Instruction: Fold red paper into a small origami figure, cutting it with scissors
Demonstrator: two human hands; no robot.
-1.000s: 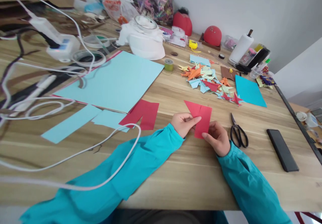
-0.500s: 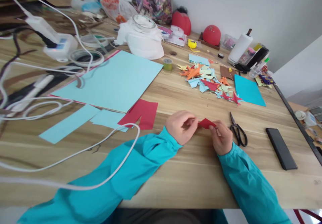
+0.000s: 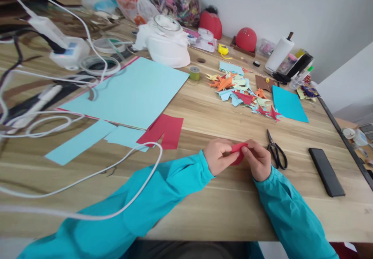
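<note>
A small folded piece of red paper (image 3: 238,148) is pinched between both hands, just above the wooden table. My left hand (image 3: 219,156) grips its left side with thumb and fingers. On the other side, my right hand (image 3: 257,159) pinches the right edge, its fingertips close to the left ones. Fingers cover part of the paper, so its full shape is hidden. Black-handled scissors (image 3: 276,152) lie just right of my right hand. Red paper pieces (image 3: 170,132) rest to the left of my left hand, beside light blue strips (image 3: 80,142).
Folded paper figures (image 3: 240,88) lie in a heap toward the back. A large light blue sheet (image 3: 131,92) covers the left middle. A white cable (image 3: 159,154) loops over my left sleeve. A phone (image 3: 326,172) lies at right, and a blue sheet (image 3: 290,103) behind it.
My left hand has moved slightly down and right, closer to my right hand, and now grips the red paper more fully. The paper has turned and hangs lower between the hands.
</note>
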